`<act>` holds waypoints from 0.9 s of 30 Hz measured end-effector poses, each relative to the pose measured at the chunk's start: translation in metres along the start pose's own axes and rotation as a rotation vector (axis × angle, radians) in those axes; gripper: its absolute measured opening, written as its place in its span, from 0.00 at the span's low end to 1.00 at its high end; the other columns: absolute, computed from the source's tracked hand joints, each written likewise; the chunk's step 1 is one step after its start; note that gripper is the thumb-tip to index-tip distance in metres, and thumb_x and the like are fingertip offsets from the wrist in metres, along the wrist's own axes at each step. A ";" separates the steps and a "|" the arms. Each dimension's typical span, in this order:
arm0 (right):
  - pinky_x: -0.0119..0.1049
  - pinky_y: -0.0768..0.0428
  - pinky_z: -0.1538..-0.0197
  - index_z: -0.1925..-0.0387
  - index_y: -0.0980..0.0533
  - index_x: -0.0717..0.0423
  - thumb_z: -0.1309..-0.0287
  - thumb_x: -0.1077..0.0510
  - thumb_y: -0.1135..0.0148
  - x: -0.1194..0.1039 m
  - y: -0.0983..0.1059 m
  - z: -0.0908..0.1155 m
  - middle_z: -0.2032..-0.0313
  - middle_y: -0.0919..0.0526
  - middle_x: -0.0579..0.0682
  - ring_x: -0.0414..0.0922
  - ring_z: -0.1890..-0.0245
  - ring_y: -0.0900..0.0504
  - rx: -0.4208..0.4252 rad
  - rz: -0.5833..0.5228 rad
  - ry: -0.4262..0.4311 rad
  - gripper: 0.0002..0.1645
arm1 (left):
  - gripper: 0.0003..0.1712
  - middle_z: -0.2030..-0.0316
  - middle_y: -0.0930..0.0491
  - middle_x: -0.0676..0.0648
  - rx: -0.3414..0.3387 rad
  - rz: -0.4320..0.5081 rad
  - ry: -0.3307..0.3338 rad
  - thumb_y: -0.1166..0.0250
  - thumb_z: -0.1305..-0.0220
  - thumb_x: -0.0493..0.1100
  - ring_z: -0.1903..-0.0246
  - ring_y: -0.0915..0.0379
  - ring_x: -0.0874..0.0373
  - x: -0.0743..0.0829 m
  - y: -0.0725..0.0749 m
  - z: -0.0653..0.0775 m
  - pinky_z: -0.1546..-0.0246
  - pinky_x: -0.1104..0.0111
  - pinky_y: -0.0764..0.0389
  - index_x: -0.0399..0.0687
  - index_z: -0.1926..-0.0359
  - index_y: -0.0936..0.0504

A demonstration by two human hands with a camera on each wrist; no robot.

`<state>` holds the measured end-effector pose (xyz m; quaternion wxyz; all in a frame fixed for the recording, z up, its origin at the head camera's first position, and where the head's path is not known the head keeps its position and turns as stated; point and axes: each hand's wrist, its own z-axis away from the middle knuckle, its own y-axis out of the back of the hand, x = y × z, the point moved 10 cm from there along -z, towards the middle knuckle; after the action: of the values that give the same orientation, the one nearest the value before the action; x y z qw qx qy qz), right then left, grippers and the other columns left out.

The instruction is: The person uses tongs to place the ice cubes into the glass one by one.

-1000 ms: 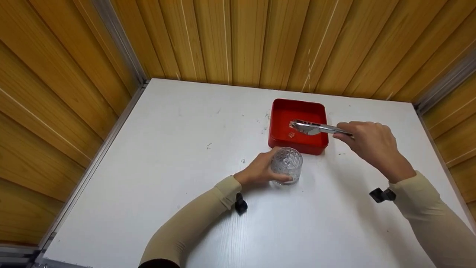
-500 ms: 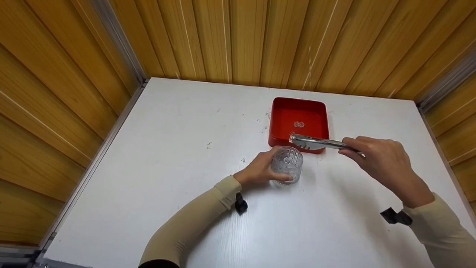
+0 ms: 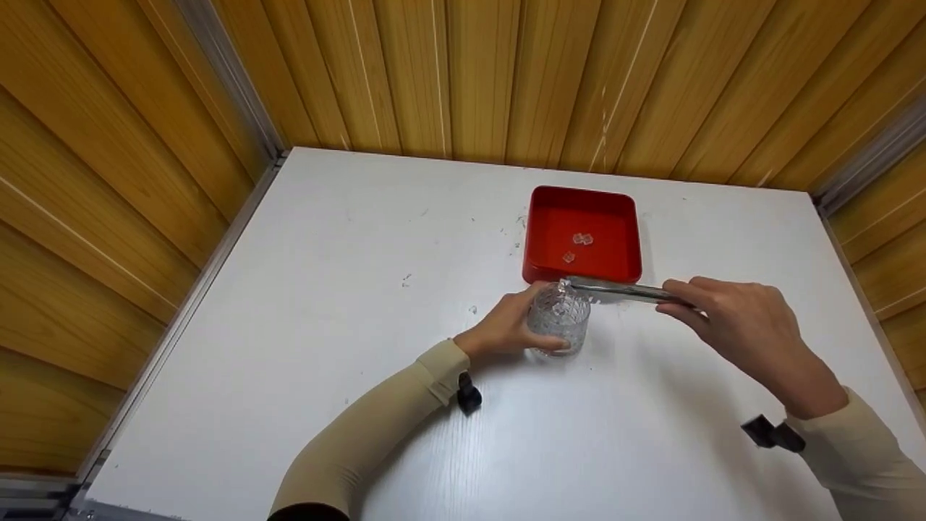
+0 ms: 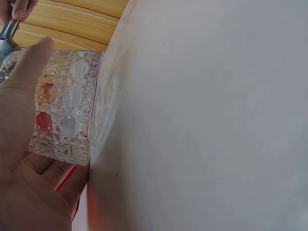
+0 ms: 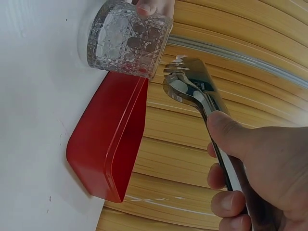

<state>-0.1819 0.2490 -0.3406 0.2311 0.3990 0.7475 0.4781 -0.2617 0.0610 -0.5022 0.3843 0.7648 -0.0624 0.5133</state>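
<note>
My left hand [image 3: 506,325] grips a clear cut-glass tumbler [image 3: 561,329] that stands upright on the white table, thumb on the near side and fingers round the far side. My right hand [image 3: 738,318] holds metal serving tongs [image 5: 211,106] by their handles, thumb on top and fingers curled below. The tong tips reach over the tumbler's rim with a small clear ice-like piece [image 3: 564,284] between them. Just behind the tumbler is a square red box [image 3: 532,246], with a few similar clear pieces [image 3: 582,239] on its floor.
The white table [image 3: 347,275] carries small dark marks and scuffs. Wood-look panels [image 3: 434,79] rise behind and at both sides, with metal framing [image 3: 224,79] at the corners. A black wrist mount [image 3: 469,396] is strapped on the left sleeve, another on the right.
The tongs have come out of the red box toward me with a clear piece in their tips and now reach the tumbler's rim. My left hand and the tumbler stay put.
</note>
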 end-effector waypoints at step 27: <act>0.29 0.44 0.84 0.55 0.17 0.48 0.44 0.48 0.24 0.006 -0.004 0.008 0.79 0.25 0.41 0.35 0.86 0.42 0.016 0.006 0.009 0.17 | 0.50 0.43 0.19 0.52 -0.007 0.029 -0.004 0.19 0.46 0.55 0.46 0.24 0.64 0.000 -0.002 -0.001 0.42 0.71 0.25 0.58 0.28 0.35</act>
<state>-0.1813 0.2569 -0.3475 0.2229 0.4008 0.7512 0.4747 -0.2615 0.0633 -0.5028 0.3796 0.7634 -0.0759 0.5171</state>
